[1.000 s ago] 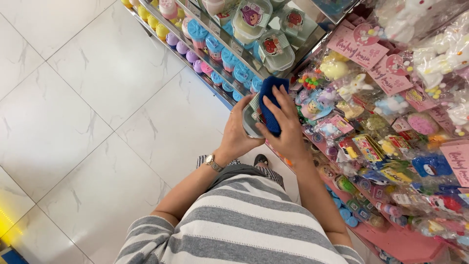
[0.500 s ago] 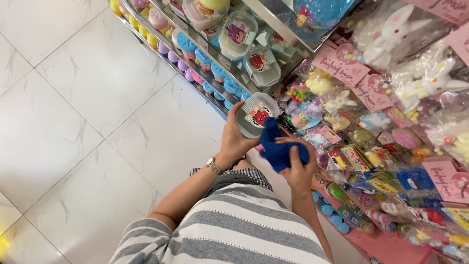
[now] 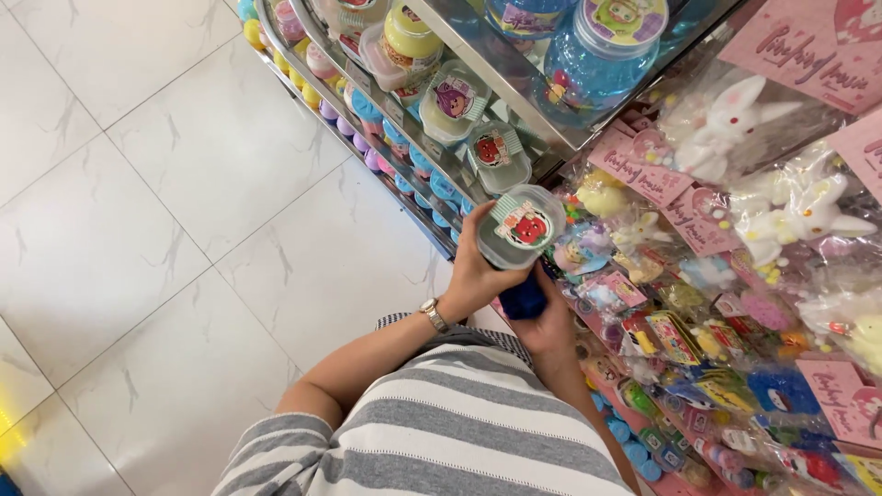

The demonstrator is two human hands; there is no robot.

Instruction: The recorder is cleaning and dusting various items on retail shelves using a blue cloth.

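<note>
Floor (image 3: pixel 138 230): pale marble tile, left. Shelves (image 3: pixel 432 147) of small tubs run far; bagged toys (image 3: pixel 735 230) hang right. My left hand (image 3: pixel 473 276) grips a clear tub (image 3: pixel 517 225), lid facing up at me, against the shelf edge. Right hand (image 3: pixel 549 326) clutches a blue cloth (image 3: pixel 524 298), mostly hidden beneath the tub.

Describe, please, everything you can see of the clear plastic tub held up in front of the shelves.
The clear plastic tub is a squarish container with rounded corners, see-through walls and a snap-on lid. A green-and-white striped label with a red cartoon sticker covers its top. It is tilted, lid toward the camera, just below matching tubs on the shelf. The left hand grips its lower side; the right hand presses a blue cloth beneath it.
</note>
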